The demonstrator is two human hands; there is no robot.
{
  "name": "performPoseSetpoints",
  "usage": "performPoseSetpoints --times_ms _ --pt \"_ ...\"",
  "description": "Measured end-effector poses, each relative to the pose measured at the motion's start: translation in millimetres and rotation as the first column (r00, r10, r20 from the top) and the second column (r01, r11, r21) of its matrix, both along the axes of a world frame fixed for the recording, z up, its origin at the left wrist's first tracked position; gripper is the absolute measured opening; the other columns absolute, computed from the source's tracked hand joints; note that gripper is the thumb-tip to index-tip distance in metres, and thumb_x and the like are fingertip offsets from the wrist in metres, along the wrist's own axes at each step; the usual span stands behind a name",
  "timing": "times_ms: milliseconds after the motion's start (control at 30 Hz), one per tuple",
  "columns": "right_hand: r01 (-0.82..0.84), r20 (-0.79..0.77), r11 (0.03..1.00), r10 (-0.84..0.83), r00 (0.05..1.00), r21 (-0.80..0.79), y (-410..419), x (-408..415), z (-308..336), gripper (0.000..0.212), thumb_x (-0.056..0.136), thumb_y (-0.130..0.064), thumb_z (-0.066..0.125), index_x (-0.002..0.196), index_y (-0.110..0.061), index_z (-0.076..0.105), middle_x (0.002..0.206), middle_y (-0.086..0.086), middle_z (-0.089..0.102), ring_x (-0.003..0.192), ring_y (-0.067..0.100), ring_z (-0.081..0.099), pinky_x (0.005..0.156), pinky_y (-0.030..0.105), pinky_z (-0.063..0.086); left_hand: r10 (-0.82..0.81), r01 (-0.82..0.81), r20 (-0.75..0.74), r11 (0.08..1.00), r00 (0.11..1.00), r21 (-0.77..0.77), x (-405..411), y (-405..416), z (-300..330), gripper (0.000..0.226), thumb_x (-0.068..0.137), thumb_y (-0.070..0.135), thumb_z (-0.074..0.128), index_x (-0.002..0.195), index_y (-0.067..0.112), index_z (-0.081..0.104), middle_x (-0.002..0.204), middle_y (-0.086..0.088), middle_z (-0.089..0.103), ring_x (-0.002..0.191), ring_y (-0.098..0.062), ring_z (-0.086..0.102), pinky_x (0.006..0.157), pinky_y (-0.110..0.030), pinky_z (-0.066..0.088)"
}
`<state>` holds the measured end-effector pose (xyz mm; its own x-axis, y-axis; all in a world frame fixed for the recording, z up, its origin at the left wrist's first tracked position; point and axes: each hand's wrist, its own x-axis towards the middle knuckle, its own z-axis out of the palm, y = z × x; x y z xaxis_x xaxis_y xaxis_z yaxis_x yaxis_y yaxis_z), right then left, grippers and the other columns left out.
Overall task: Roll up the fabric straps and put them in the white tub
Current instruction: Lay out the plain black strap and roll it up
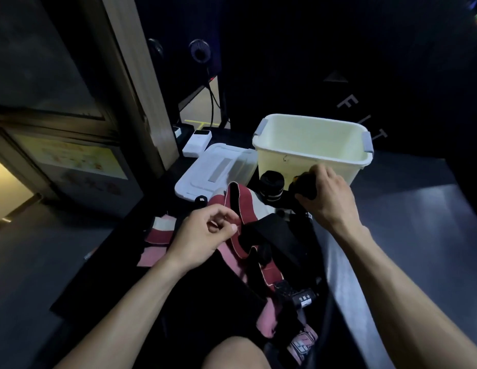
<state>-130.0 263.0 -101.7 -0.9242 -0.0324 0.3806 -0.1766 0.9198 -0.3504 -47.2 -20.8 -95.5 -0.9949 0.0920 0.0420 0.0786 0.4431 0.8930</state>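
The white tub (312,159) stands open at the far side of the dark surface. My right hand (326,194) grips a rolled black strap (302,186) just in front of the tub's near wall. Beside it stands another rolled black strap (271,185) with a pale edge. My left hand (205,235) pinches the edge of a loose red, pink and black strap (248,209) that trails toward me. More pink strap (269,318) lies crumpled near my knee.
The tub's white lid (213,171) lies to the tub's left, with a small white device (196,146) behind it. A pink and white strap piece (159,235) lies at the left. A dark door frame stands on the left; grey floor surrounds the surface.
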Motion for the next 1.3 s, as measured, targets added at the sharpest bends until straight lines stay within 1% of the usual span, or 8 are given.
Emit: performPoseSetpoints --times_ms 167,300,467,600,733,1033,1133,1300 --pt "-0.052 0.013 0.999 0.052 0.999 0.015 -14.0 -13.6 -16.1 0.038 0.073 -0.020 0.085 0.099 -0.007 0.061 0.107 0.013 0.052 0.083 0.037 0.054 0.068 0.033 0.035 -0.064 0.063 -0.020 0.996 0.998 -0.069 -2.1 -1.4 -1.5 0.016 0.089 0.019 0.077 0.094 0.035 0.074 0.089 0.006 0.074 0.087 -0.019 0.069 0.081 -0.025 0.055" --pt "-0.027 0.084 0.989 0.040 0.996 -0.148 -9.1 -9.2 -8.3 0.038 0.077 -0.022 0.086 0.105 -0.006 0.066 0.114 0.010 0.049 0.086 0.028 0.054 0.076 0.033 0.046 -0.105 0.095 -0.072 0.987 0.992 -0.130 -1.1 10.7 8.0 0.015 0.089 0.014 0.076 0.093 0.028 0.075 0.086 0.009 0.073 0.078 -0.004 0.067 0.069 -0.013 0.048" --pt "0.029 0.119 0.977 -0.004 0.993 -0.213 3.1 32.1 9.0 0.044 0.079 -0.053 0.077 0.109 -0.022 0.067 0.116 -0.001 0.057 0.093 0.022 0.062 0.077 0.034 0.049 -0.226 0.162 -0.159 0.928 0.961 -0.337 -2.0 33.2 17.5 0.014 0.089 0.017 0.076 0.100 0.027 0.074 0.092 0.015 0.067 0.084 0.002 0.063 0.074 -0.011 0.047" --pt "-0.140 0.468 0.977 0.199 0.861 -0.159 1.9 81.4 10.0 0.082 0.058 -0.093 0.057 0.111 -0.031 0.065 0.108 -0.009 0.066 0.098 0.012 0.064 0.085 0.039 0.056 -0.225 0.153 -0.169 0.921 0.960 -0.359 1.1 49.5 19.9 0.011 0.089 0.017 0.076 0.098 0.025 0.074 0.091 0.015 0.066 0.087 0.003 0.062 0.073 -0.005 0.041" --pt "-0.135 0.467 0.990 0.135 0.874 -0.035 -9.8 113.2 -7.3 0.069 0.062 -0.074 0.050 0.119 -0.037 0.060 0.111 -0.008 0.060 0.106 0.019 0.062 0.087 0.041 0.054 -0.278 0.214 -0.153 0.917 0.948 -0.336 12.5 60.9 27.5 0.008 0.090 0.020 0.075 0.097 0.025 0.075 0.091 0.016 0.066 0.087 0.005 0.063 0.077 -0.007 0.043" --pt "0.094 0.155 0.861 -0.018 0.988 -0.499 37.4 124.4 61.8 0.017 0.088 -0.046 0.063 0.097 -0.037 0.074 0.088 -0.018 0.073 0.087 0.007 0.067 0.077 0.026 0.053 -0.417 0.361 0.029 0.749 0.909 -0.555 36.3 64.0 42.9 0.021 0.094 0.039 0.069 0.114 0.031 0.072 0.114 0.015 0.068 0.103 -0.003 0.062 0.097 -0.030 0.050" --pt "0.121 0.165 0.771 -0.022 0.986 -0.625 57.4 135.7 78.9 0.022 0.086 -0.055 0.064 0.098 -0.040 0.075 0.084 -0.016 0.074 0.082 0.008 0.069 0.079 0.040 0.060 -0.469 0.448 0.143 0.644 0.872 -0.621 39.5 76.8 52.8 0.035 0.097 0.046 0.064 0.126 0.027 0.067 0.127 0.011 0.065 0.118 -0.008 0.059 0.102 -0.031 0.046" --pt "0.152 0.204 0.705 -0.010 0.979 -0.693 84.7 163.8 95.7 0.015 0.090 -0.050 0.066 0.096 -0.040 0.075 0.088 -0.008 0.074 0.084 0.016 0.069 0.071 0.044 0.063 -0.456 0.382 0.032 0.704 0.890 -0.599 48.6 116.3 67.3 0.030 0.095 0.044 0.065 0.120 0.027 0.069 0.117 0.010 0.067 0.110 -0.011 0.062 0.098 -0.033 0.050"
